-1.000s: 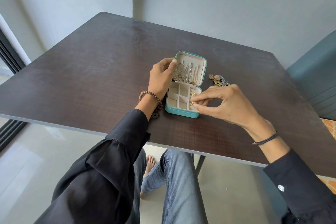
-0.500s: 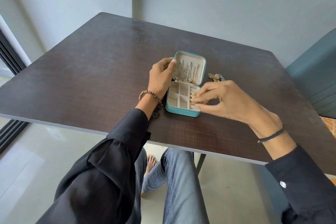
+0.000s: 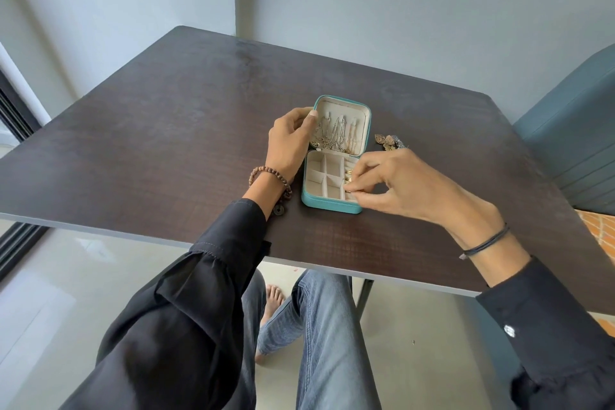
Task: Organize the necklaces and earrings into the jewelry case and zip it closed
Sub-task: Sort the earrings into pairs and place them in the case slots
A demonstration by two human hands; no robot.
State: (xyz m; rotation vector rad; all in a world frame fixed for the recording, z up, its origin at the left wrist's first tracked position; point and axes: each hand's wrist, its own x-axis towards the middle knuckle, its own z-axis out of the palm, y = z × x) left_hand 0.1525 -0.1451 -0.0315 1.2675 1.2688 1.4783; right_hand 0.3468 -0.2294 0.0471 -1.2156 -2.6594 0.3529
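Note:
A small teal jewelry case [image 3: 327, 205] lies open on the dark table [image 3: 166, 143], its cream tray split into several compartments. Several necklaces [image 3: 337, 135] hang inside the raised lid [image 3: 342, 105]. My left hand [image 3: 289, 143] grips the lid's left edge, thumb on the rim. My right hand [image 3: 392, 181] is over the tray's right side and pinches a small gold earring [image 3: 349, 190] between thumb and fingertips. More gold earrings [image 3: 348, 175] sit in the right compartments. A little heap of loose earrings [image 3: 389, 140] lies on the table just right of the lid.
The table's near edge runs just below the case, with my legs and the floor under it. A blue-grey upholstered seat [image 3: 572, 136] stands at the right. Grey walls rise behind the table.
My right hand has shifted slightly left and down into the tray's right compartments with the gold earring. My left hand has kept its hold on the lid.

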